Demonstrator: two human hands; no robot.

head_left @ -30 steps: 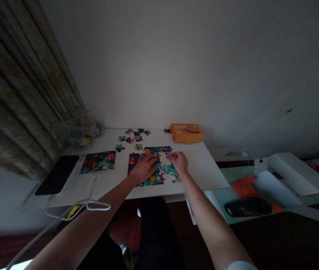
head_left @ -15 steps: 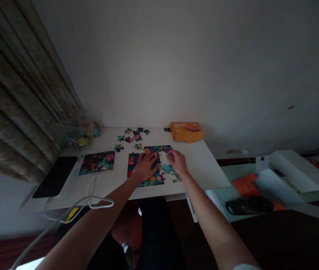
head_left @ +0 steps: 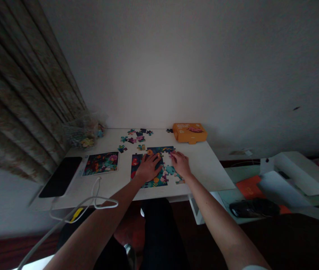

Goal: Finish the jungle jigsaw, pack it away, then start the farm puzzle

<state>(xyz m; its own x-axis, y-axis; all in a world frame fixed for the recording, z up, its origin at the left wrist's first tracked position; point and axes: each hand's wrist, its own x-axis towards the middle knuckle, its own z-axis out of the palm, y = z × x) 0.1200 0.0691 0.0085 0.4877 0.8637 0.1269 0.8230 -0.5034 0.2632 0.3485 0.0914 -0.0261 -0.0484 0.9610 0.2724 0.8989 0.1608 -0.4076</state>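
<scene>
A partly joined jigsaw puzzle (head_left: 157, 182) with a colourful sea picture lies near the table's front edge, a gap of bare tabletop in its right half. My left hand (head_left: 149, 167) rests flat on its left part, fingers spread. At the upper right of the gap, my right hand (head_left: 181, 165) has its bent fingertips on a purple puzzle piece (head_left: 171, 154), partly hidden by the fingers. Whether that piece is locked to its neighbours I cannot tell. Loose puzzle pieces (head_left: 132, 140) are scattered behind the puzzle.
A picture card (head_left: 101, 163) and a dark tablet or phone (head_left: 61, 177) with a white cable (head_left: 106, 205) lie on the left. An orange box (head_left: 190, 133) stands at the back right, a clear plastic bag (head_left: 83, 131) at the back left. Beside the table is a glass shelf (head_left: 235, 171).
My right fingers have loosened a little and flattened around the purple piece, which stays near the gap's upper right. My left hand keeps its place. The whole view has shifted slightly.
</scene>
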